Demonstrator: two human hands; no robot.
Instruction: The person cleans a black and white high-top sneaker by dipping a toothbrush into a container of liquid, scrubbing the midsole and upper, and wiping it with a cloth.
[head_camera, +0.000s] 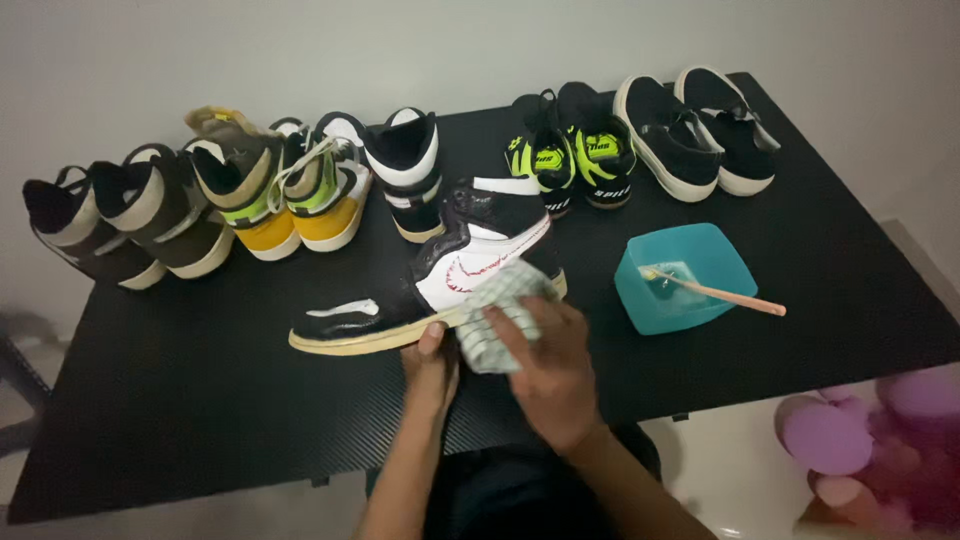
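Observation:
A black and white high-top sneaker (440, 265) with a red side mark and a yellowed sole lies on the black table (200, 380), toe pointing left. My left hand (432, 370) grips its sole from below, thumb on the sole's edge. My right hand (545, 365) presses a checked white-green cloth (500, 305) against the sneaker's side near the heel.
A teal bowl (690, 285) with liquid and a pink-handled toothbrush (725, 297) sits to the right. Several pairs of shoes line the table's far edge: brown (120, 225), yellow-soled (290, 190), black-neon (570, 150), black slip-ons (690, 125). A pink object (870, 440) lies off the table, lower right.

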